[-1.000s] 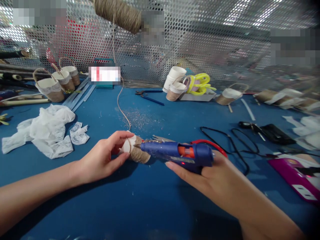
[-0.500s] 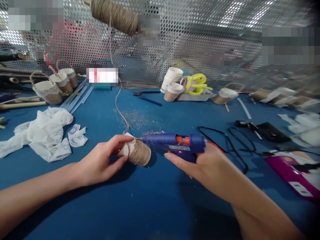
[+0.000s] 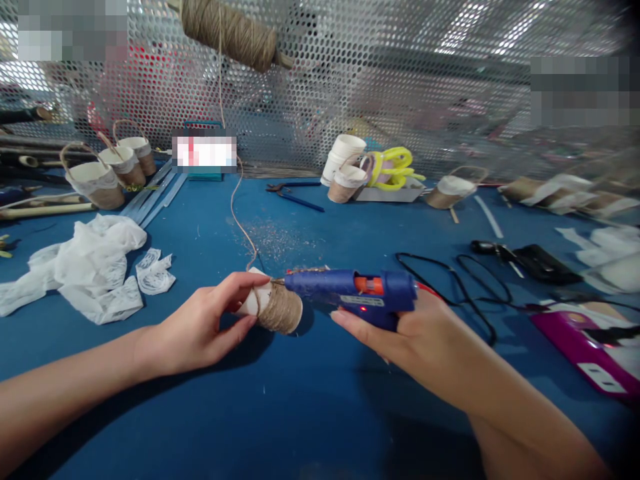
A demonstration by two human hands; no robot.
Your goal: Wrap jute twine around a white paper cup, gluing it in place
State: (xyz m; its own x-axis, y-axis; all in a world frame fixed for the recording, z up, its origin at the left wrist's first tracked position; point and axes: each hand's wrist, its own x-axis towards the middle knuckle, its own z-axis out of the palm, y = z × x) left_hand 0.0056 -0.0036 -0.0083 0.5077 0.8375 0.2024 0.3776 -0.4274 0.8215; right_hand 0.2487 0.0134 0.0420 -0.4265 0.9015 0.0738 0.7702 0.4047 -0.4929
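Observation:
My left hand (image 3: 203, 327) is closed on a small paper cup (image 3: 273, 305) lying on its side, its lower half wrapped in brown twine. A strand of twine (image 3: 239, 213) runs from the cup up to a big spool (image 3: 231, 32) hanging on the mesh wall. My right hand (image 3: 410, 330) grips a blue hot glue gun (image 3: 357, 293) with an orange trigger part. The gun's nozzle touches the cup's upper side where the twine wrap ends.
White lace fabric (image 3: 85, 263) lies at the left on the blue table (image 3: 300, 400). Finished twine cups with handles (image 3: 103, 177) stand at the back left, stacked cups (image 3: 345, 167) and yellow scissors (image 3: 397, 167) at the back. Black cord (image 3: 465, 280), pliers (image 3: 295, 193) and a magenta box (image 3: 585, 347) are nearby.
The glue gun rose and shifted from across the cup's front to its upper side; the nozzle stays at the wrap's edge. The cup and left hand barely moved.

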